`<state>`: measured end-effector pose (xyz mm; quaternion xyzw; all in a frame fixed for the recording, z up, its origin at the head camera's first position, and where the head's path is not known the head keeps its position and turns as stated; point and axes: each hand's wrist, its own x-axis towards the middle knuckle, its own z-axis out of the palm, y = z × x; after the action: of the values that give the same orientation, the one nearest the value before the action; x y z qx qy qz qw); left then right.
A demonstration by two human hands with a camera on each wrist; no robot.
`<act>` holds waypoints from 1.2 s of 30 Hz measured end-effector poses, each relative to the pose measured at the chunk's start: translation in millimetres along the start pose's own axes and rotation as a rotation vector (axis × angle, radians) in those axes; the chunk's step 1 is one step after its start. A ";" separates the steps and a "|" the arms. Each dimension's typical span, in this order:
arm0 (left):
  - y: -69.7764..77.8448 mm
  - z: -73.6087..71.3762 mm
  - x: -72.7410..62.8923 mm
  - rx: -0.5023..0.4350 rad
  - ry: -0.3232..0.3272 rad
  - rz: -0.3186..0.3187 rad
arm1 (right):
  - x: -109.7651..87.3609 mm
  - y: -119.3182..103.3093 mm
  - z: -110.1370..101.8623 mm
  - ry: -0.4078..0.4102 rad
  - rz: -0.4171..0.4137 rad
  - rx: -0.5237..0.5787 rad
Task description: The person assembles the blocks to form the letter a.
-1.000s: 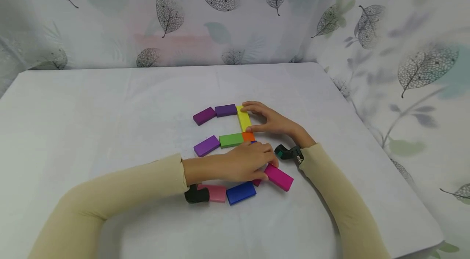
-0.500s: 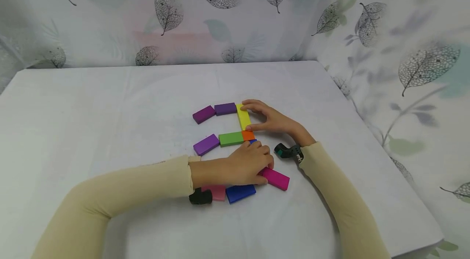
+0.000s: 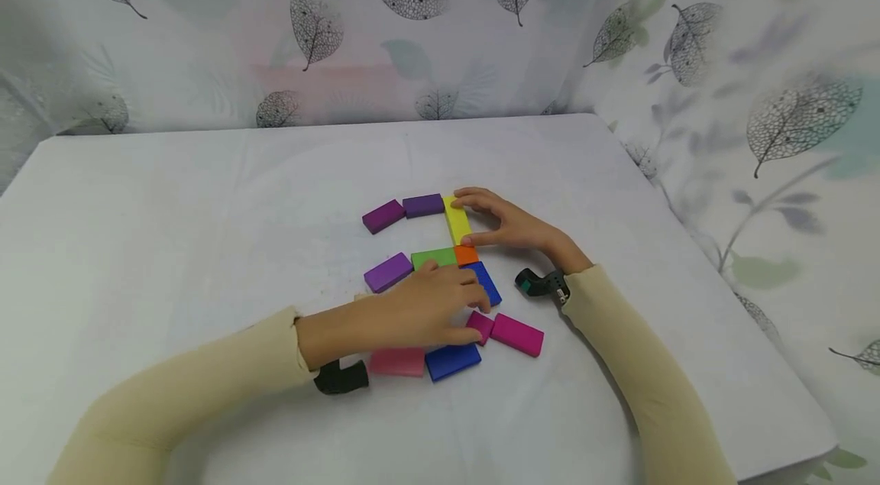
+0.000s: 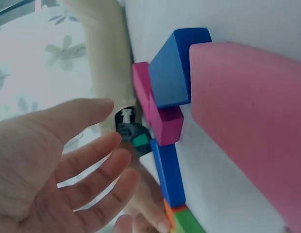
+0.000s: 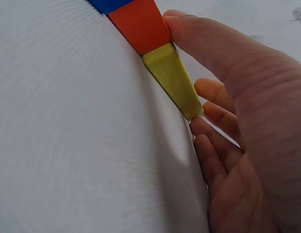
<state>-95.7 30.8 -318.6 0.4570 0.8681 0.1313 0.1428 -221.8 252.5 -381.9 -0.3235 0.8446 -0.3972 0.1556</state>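
Observation:
The right hand (image 3: 516, 227) spans the yellow block (image 3: 457, 221) lengthwise, its thumb at the near end and fingertips at the far end. That thumb lies beside the orange block (image 5: 141, 26) in the right wrist view. Over the middle of the colored blocks hovers the left hand (image 3: 426, 305), holding nothing, its thumb and fingers spread apart. Near its fingertips are a blue block (image 3: 486, 284) and a short magenta block (image 3: 480, 326). A longer magenta block (image 3: 518, 334) lies end to end with the short one. Part of the green block (image 3: 433, 257) is hidden behind the left hand.
Two purple blocks, a plum one (image 3: 383, 216) and a dark one (image 3: 422, 205), run left from the yellow block. A violet block (image 3: 388, 272) adjoins the green one. Nearer the person lie a pink block (image 3: 397, 363) and another blue block (image 3: 454, 363) on the white table (image 3: 206, 202).
The left hand has let go of the long magenta block and drawn back left, uncovering the blue and short magenta blocks. That long block had shifted slightly left. The right hand stays put.

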 end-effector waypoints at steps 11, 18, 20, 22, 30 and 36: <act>-20.1 5.5 -46.5 0.043 -0.049 0.051 | 1.3 -0.7 2.6 0.007 0.031 -0.013; -25.3 14.8 -63.2 0.140 -0.039 0.033 | 0.7 -3.3 1.7 0.006 0.040 -0.009; -26.4 15.6 -65.3 0.125 -0.032 0.048 | 0.7 -3.7 1.8 0.007 0.039 -0.005; -27.9 16.6 -66.5 0.109 -0.030 0.064 | 0.7 -3.6 1.9 0.007 0.039 -0.001; -31.3 14.0 -57.1 0.059 0.017 0.065 | 1.0 -2.3 1.7 0.009 0.038 0.005; -28.0 -3.1 -35.0 0.011 0.123 0.103 | 1.4 0.3 2.0 0.011 0.031 0.010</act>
<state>-99.0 -13.9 -321.3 0.4930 0.8512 0.1616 0.0797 -222.0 250.6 -383.3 -0.3075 0.8484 -0.4006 0.1587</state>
